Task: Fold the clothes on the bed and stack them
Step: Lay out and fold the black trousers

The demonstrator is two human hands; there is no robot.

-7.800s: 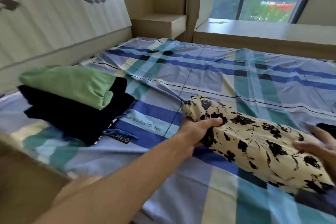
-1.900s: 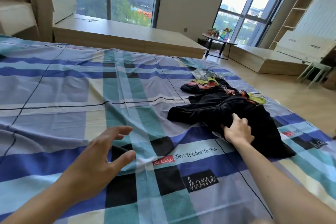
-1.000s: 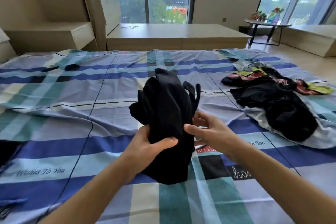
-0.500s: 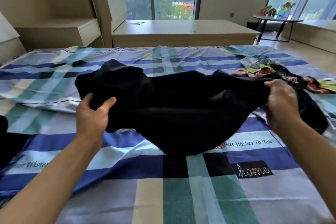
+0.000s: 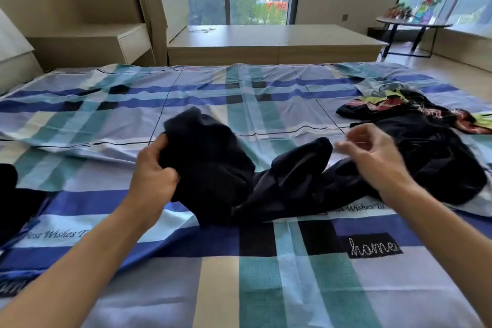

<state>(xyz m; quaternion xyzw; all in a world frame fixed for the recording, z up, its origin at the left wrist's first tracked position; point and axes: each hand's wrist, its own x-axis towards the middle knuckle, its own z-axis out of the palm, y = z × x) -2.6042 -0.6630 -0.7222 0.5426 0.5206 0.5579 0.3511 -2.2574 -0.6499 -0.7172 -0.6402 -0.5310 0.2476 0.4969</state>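
A black garment (image 5: 226,176) lies bunched in the middle of the plaid bed sheet (image 5: 266,274). My left hand (image 5: 153,173) grips its raised left end. My right hand (image 5: 372,157) hovers above the garment's right part, blurred, with fingers loosely curled and nothing in them. To the right lies a pile of unfolded clothes (image 5: 426,141), mostly black with red and yellow patches. A dark edge of the folded stack (image 5: 10,194) shows at the far left.
Beyond the bed stands a low wooden platform (image 5: 266,40) under the window. A bedside unit (image 5: 106,42) is at the back left. A small round table (image 5: 412,26) stands on the floor at the right.
My right hand has let go of the black garment, whose right part has dropped onto the sheet. My left hand has kept its grip and moved toward the middle.
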